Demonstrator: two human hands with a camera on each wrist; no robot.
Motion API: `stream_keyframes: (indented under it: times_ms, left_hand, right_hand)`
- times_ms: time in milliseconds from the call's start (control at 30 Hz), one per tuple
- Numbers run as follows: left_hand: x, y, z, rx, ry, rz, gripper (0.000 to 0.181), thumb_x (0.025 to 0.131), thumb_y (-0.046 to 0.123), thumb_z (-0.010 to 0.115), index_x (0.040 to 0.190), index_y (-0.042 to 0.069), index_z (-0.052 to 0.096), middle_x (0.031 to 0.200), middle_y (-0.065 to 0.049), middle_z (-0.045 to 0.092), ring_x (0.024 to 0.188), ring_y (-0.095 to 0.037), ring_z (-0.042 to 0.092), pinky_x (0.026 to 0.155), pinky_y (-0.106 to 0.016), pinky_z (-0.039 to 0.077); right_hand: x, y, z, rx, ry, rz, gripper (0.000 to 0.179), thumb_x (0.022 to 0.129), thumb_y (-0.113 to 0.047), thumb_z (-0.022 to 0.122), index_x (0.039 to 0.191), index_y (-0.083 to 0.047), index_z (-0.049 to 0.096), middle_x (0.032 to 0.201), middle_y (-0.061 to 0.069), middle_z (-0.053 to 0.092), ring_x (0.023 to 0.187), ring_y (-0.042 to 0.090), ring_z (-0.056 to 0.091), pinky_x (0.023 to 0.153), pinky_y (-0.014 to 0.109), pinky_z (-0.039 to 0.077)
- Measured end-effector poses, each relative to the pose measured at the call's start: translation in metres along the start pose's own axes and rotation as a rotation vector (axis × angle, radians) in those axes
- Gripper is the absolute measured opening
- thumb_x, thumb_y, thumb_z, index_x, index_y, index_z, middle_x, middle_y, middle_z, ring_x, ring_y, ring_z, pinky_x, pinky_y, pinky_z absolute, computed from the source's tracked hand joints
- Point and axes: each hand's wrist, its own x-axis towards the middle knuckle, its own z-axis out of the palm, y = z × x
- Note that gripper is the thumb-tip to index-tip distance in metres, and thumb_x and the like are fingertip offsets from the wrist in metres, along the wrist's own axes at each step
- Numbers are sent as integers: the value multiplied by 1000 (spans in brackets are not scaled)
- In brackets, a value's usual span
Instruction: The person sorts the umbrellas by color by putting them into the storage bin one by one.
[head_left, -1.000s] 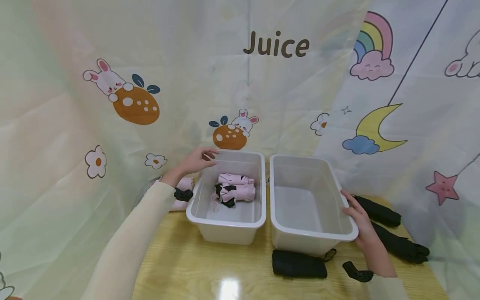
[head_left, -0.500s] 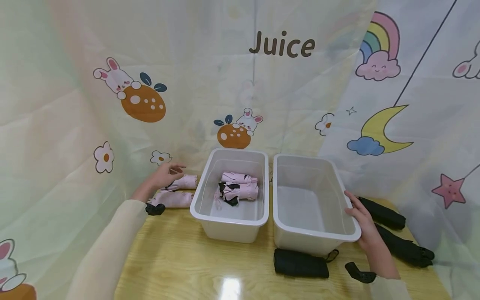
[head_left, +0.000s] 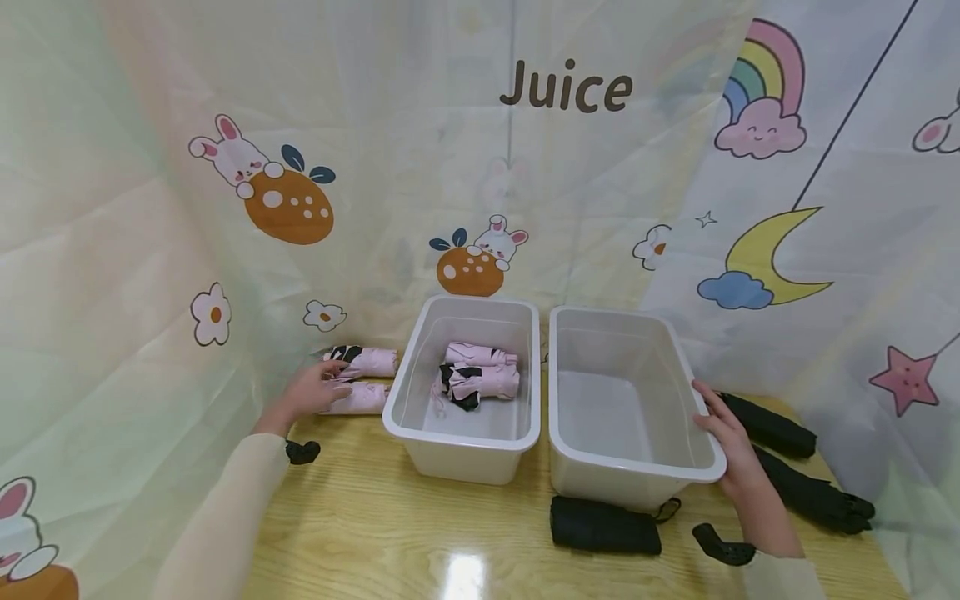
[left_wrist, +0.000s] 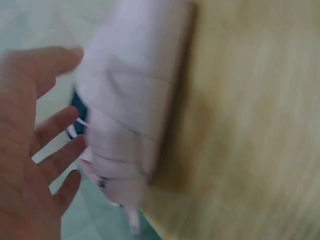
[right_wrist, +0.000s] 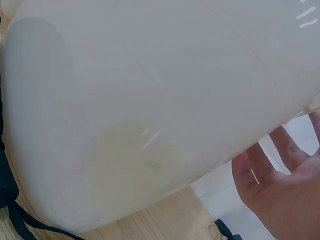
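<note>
My left hand (head_left: pixel 309 392) is over two pink folded umbrellas at the left, the far one (head_left: pixel 372 362) and the near one (head_left: pixel 363 398). In the left wrist view its fingers are spread and loosely bent beside a blurred pink umbrella (left_wrist: pixel 127 100), with nothing between them; whether a fingertip touches is unclear. My right hand (head_left: pixel 733 446) holds the right side rim of the right-hand white plastic bin (head_left: pixel 637 482). In the right wrist view, its fingers (right_wrist: pixel 245 172) bend up behind the bin's edge. Two more pink umbrellas (head_left: pixel 487 382) lie inside the left-hand white bin (head_left: pixel 465 462).
One black folded umbrella (head_left: pixel 606 527) with a loop lies in front of the right bin. Two more, a far one (head_left: pixel 772 427) and a near one (head_left: pixel 813 492), lie to its right. The wooden table (head_left: pixel 360 517) meets a printed curtain (head_left: pixel 390 167) at the back and sides.
My left hand has moved from above the left bin's rim leftward, then down to the pink umbrellas. The right hand stays on the right bin's rim.
</note>
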Motion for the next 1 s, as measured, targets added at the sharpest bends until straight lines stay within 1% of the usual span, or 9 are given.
stream_keyframes:
  times_ms: [133,233,367,467,533,633,767,900,1000]
  left_hand:
    - [-4,-6,12,252,-42,55,78,80,48,77,139,4,50,136,-24,51,131,-51,32,100,-65,31]
    - [-8,-6,19,361,-53,67,86,76,52,78,144,9,46,132,-24,53,127,-50,39,96,-67,32]
    - [-14,-3,26,492,-42,68,85,73,54,78,144,18,47,121,-23,58,116,-47,49,98,-70,26]
    - [-16,2,31,592,-21,74,82,73,59,76,140,19,52,119,-21,59,116,-48,48,102,-70,18]
    - [-16,7,35,631,3,74,80,73,59,75,137,18,55,117,-21,57,114,-47,47,102,-70,18]
    - [-15,13,42,627,44,108,78,71,54,79,132,10,58,117,-22,55,113,-47,46,99,-68,24]
    - [-13,14,50,514,62,203,74,71,40,83,130,3,56,123,-22,55,111,-45,49,92,-62,36]
    - [-13,7,53,425,97,289,74,68,32,86,130,5,56,127,-19,56,111,-43,52,91,-59,40]
    - [-17,0,53,370,113,308,73,67,29,89,129,6,57,131,-20,54,114,-40,52,92,-57,41]
  right_hand:
    - [0,-2,1,-2,9,4,58,105,-6,35,157,-20,14,145,-9,26,108,10,54,80,28,52]
    - [1,-2,2,-10,13,18,59,105,-7,36,157,-20,14,150,-6,20,109,9,53,80,27,52]
    - [2,-2,4,-24,19,35,59,105,-8,37,157,-22,14,153,-5,15,110,9,52,81,26,51]
    - [3,-2,5,-25,26,31,59,105,-8,38,157,-23,17,149,-8,22,109,9,52,81,26,51]
    - [3,-2,5,-21,27,21,58,105,-8,38,157,-24,18,146,-10,26,108,9,53,80,27,52]
    - [2,-2,5,-16,24,13,57,105,-7,38,157,-24,20,143,-12,29,108,10,53,80,27,52]
    - [2,-2,4,6,29,12,57,104,-6,37,156,-23,21,142,-11,30,107,10,54,79,27,52]
    - [1,-2,4,14,40,12,57,104,-6,38,156,-23,22,140,-12,33,105,10,55,78,28,52]
    - [1,-2,4,-2,41,14,57,104,-6,37,156,-23,21,138,-13,36,106,10,54,79,28,52]
